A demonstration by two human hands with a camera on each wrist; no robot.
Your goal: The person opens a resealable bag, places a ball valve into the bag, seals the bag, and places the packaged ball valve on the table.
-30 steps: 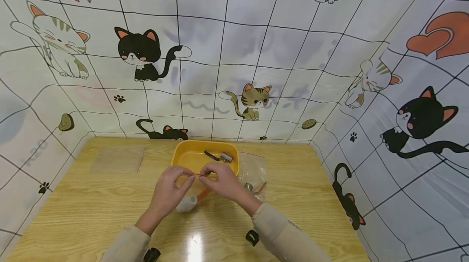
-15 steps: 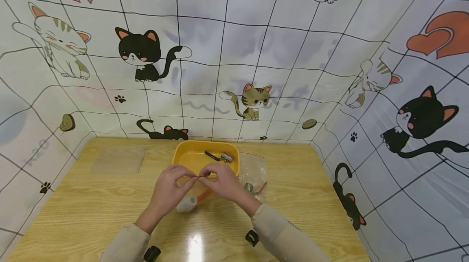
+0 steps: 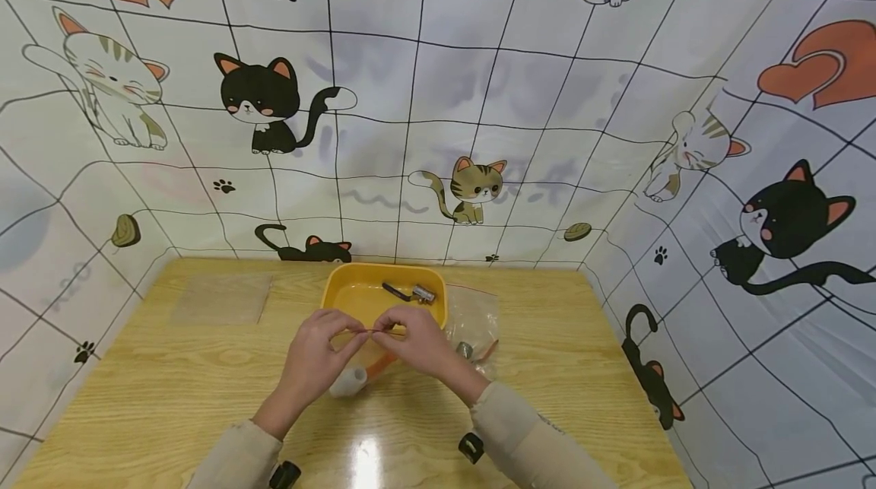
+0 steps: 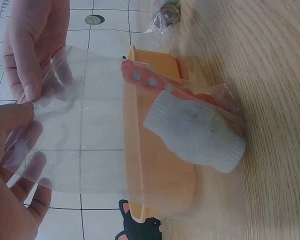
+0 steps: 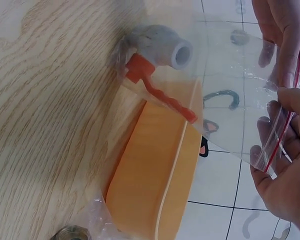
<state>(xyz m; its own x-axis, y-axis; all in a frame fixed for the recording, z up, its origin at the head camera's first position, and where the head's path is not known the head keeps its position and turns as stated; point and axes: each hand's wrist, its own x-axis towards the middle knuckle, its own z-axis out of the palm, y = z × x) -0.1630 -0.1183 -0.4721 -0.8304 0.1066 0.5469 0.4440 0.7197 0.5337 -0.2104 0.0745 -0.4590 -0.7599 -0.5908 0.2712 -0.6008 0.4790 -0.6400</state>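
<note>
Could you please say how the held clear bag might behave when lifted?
The clear bag is probably floppy, its film being thin and wrinkled. It may hang bottom-heavy, with the white fitting and orange handle low inside.

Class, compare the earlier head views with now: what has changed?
Very little: the left hand may have edged slightly toward the right hand. Both still pinch the zip-lock bag; nothing was let go. The white pipe fitting and yellow tray stayed put.

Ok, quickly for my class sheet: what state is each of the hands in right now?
Left hand: holding, pinching the top of a red-lined clear plastic bag.
Right hand: holding, pinching the top of the same bag.
</note>
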